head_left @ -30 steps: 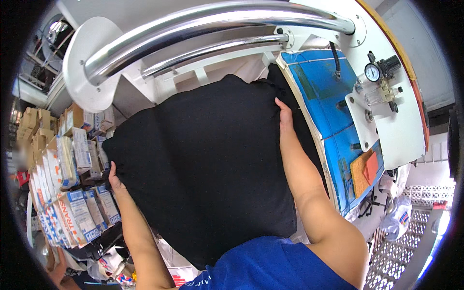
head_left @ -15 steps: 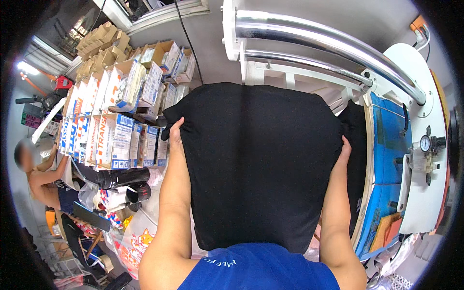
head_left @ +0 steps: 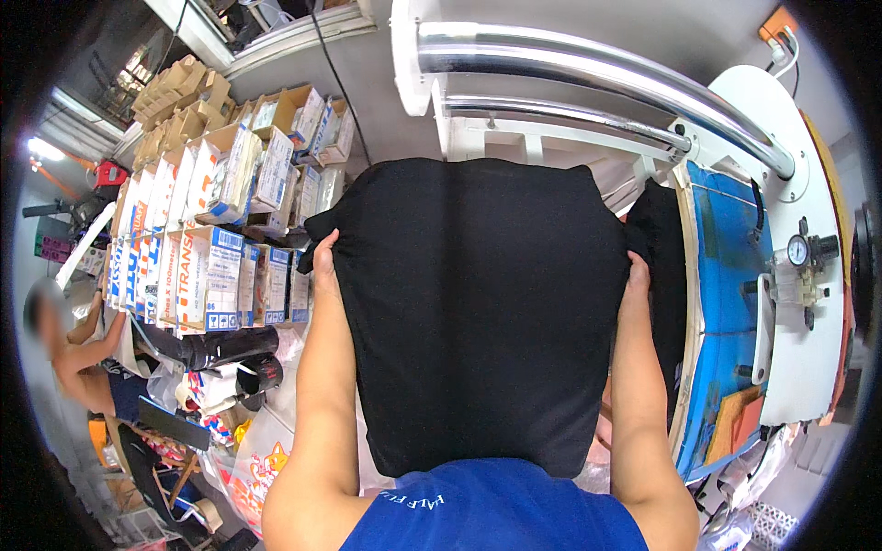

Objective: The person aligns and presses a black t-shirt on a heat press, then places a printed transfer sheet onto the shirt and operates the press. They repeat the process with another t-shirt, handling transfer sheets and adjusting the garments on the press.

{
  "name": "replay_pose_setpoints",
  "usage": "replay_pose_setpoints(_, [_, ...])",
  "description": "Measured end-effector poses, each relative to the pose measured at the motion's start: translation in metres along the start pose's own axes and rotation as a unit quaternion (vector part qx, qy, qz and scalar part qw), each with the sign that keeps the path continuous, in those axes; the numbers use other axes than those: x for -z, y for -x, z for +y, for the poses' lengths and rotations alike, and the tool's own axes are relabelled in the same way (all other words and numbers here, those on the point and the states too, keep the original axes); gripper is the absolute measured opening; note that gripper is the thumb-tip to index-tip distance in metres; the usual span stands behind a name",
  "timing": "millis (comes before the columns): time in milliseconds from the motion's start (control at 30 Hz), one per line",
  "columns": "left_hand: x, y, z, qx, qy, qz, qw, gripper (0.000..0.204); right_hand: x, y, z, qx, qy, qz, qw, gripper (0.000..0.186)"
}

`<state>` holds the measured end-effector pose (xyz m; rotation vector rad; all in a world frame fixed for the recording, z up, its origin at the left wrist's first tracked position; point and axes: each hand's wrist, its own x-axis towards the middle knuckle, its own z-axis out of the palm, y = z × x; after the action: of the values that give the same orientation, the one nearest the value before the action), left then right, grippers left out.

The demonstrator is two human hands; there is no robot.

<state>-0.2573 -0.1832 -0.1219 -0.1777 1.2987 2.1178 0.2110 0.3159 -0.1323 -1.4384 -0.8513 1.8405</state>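
From where I stand, the black cloth is drawn out wide in front of the person, its near edge against the blue shirt and its far edge reaching past both hands. The left hand pinches one side of it, the right hand the other, thumbs in sight and fingers gone behind the fabric. So the cloth lies between the two grips, taut enough across to look almost flat. No long axis stands out; a faint dark band runs through the middle, away from the chest.

What matters most is the side: the pad, blue with a pale edge, sits off to the right, so the right hand is much the nearer one. Between that hand and the pad hangs more dark fabric; from here I can't tell whether it belongs to the same piece. The left hand is nearer the boxes. Chrome bars run beyond the cloth's far edge.
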Motion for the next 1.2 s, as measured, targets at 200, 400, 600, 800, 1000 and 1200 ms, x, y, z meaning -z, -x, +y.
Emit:
replay_pose_setpoints(200, [0.004,0.001,0.011,0.031,-0.013,-0.099,0.995,0.044,0.002,-0.009,0.009,0.057,0.061,0.099,0.992,0.040])
replay_pose_setpoints(400, [-0.058,0.050,-0.009,0.102,-0.091,0.034,0.990,0.056,-0.031,0.059,-0.011,-0.004,-0.005,-0.007,1.000,0.055])
replay_pose_setpoints(600, [-0.030,0.211,-0.059,0.280,-0.201,-0.044,0.938,0.051,0.026,0.220,0.016,-0.188,0.109,-0.110,0.970,0.069])
replay_pose_setpoints(800, [0.048,0.287,-0.115,0.210,-0.129,-0.013,0.969,0.050,0.157,0.314,0.089,-0.156,0.048,-0.154,0.974,0.067])
replay_pose_setpoints(1000, [0.070,0.301,-0.100,0.243,-0.118,-0.064,0.961,0.052,0.208,0.287,0.112,-0.167,-0.076,-0.185,0.965,0.061])
replay_pose_setpoints(1200, [0.149,0.369,-0.059,0.233,-0.127,-0.060,0.962,0.028,0.260,0.336,0.114,-0.090,0.006,-0.169,0.982,0.047])
